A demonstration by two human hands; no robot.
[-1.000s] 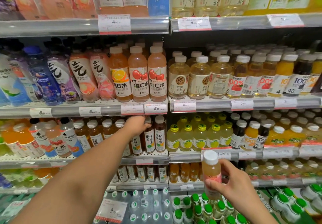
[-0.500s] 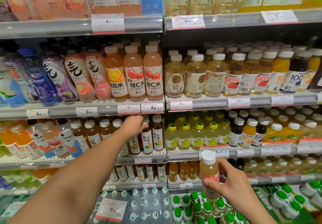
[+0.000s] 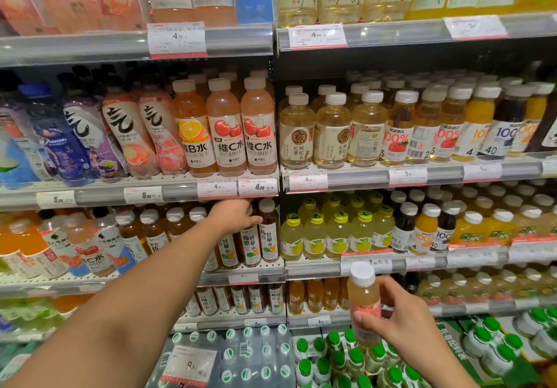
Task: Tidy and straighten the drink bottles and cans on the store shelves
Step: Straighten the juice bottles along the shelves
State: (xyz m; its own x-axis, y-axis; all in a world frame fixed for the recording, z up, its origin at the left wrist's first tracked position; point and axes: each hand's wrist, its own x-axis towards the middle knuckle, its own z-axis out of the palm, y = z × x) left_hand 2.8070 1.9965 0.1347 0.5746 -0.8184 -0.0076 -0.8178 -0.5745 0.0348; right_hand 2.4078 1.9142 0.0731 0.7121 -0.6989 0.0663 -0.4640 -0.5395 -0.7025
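Head view | left hand up on tops of brown tea bottles, finger hold hidden, cannot tell | right hand fingers curled round small peach-pink plastic bottle with white cap

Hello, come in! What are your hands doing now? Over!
Left hand reaching among dark tea bottles. Right hand grips a peach-coloured bottle, off the shelf. Nothing blocking.

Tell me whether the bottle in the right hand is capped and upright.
Capped and nearly upright. The pink-labelled bottle carries a white cap on top and leans slightly; the right hand holds it by its lower half, off the shelves.
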